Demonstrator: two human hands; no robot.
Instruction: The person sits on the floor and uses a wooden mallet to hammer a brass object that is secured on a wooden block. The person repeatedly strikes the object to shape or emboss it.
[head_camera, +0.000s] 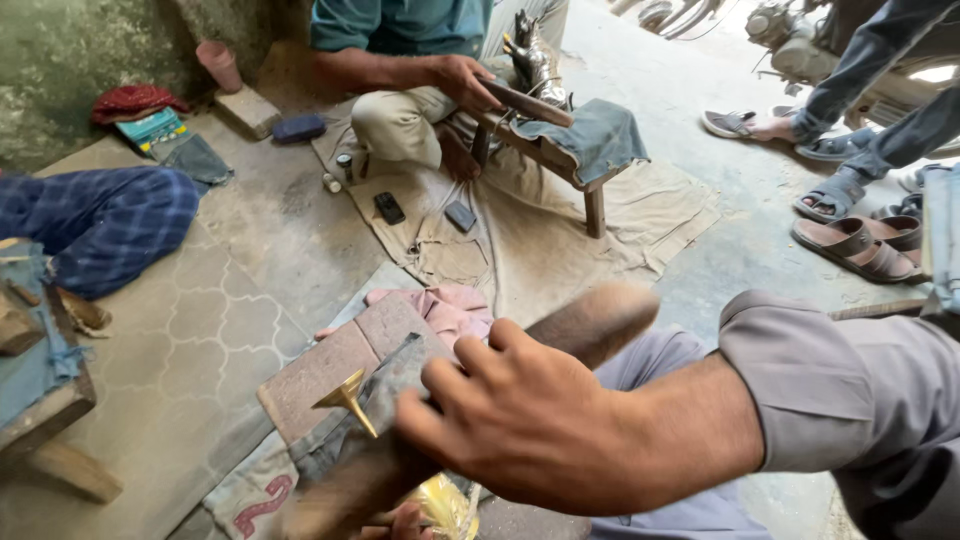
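Head view, left to right. Far left: one leg in blue checked cloth (100, 225), and below it one low wooden bench (40, 410) draped in blue fabric. Far left by the wall: one red cloth (135, 100) and one pink cup (220, 65). Near centre-left: one paving block (325, 370) under a grey rag, with one brass cone (350, 400) lying on it, tip pointing near-right. A second bright brass piece (440, 502) shows at the near edge. The left hand (405, 522) is beside this piece, but only its fingertips are in frame, so its grip cannot be told. Centre: the right hand (520, 420) is clenched round one wooden bat (595, 320). The bat is motion-blurred and slants across and above the block. Judgement: the step in hand is beating the brass work on the block. The next blow calls for a square landing on the metal, clear of the left fingers. Far centre: one co-worker in a teal shirt (400, 20) lays a hand on a flat wooden paddle (525, 100). The paddle sits on a second small bench (560, 155) beside one silvery metal figure (535, 60). Two small dark objects (388, 207) lie on the tan cloth. Far right: one pair of brown sandals (860, 245), unworn.
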